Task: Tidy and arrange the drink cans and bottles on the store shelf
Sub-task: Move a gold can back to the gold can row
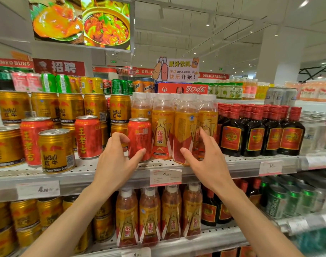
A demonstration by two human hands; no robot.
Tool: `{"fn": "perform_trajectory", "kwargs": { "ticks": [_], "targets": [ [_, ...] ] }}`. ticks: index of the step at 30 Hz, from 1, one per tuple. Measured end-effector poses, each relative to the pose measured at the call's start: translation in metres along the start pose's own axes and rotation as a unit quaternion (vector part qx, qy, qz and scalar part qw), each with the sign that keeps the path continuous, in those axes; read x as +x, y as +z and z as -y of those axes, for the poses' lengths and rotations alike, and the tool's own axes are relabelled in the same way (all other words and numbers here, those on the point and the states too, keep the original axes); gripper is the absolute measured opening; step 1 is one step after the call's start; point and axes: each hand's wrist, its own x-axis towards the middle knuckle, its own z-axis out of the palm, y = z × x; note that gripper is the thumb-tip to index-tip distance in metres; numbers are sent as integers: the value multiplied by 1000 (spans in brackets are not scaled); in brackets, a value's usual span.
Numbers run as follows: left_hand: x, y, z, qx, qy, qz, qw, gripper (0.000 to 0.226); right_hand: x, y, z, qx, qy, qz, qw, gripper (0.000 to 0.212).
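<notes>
The red can stands upright near the front edge of the shelf, and everything else is placed from it. The left hand grasps it: the thumb presses the can's lower front and the curled fingers reach round its left side. Touching the can's right side is a yellow bottle, and next along a second yellow bottle sits slightly forward. The right hand cups that second bottle, thumb at its lower front and fingers on its right side; how firmly it grips I cannot tell. Further right of the can stand dark bottles with red caps. Left of the can are more red cans and gold cans. Below the can, a price tag hangs on the shelf edge.
</notes>
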Motion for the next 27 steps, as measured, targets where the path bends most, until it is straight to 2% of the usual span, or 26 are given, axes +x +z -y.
{"fn": "perform_trajectory", "kwargs": {
  "ticks": [7,11,14,18,20,24,27],
  "targets": [
    [6,-2,-7,-12,-35,41,998,85,-2,1,0,4,1,-9,1000,83],
    [5,-6,-10,-16,-39,42,998,82,-4,0,-2,6,6,2,1000,80],
    [2,-10,-8,-36,-40,28,998,78,-7,-2,-4,19,8,-26,999,72],
    [-5,-18,-2,-69,-30,16,997,78,-14,-2,1,24,-12,-82,996,50],
    [-9,-23,3,-92,-21,23,995,79,-16,-4,8,37,-36,-85,995,34],
    [-21,-34,7,-116,10,38,992,79,-17,-5,28,65,-77,-5,995,14],
    [-29,-45,5,-123,37,57,990,75,-13,-2,48,119,-73,71,988,27]
  ]
}}
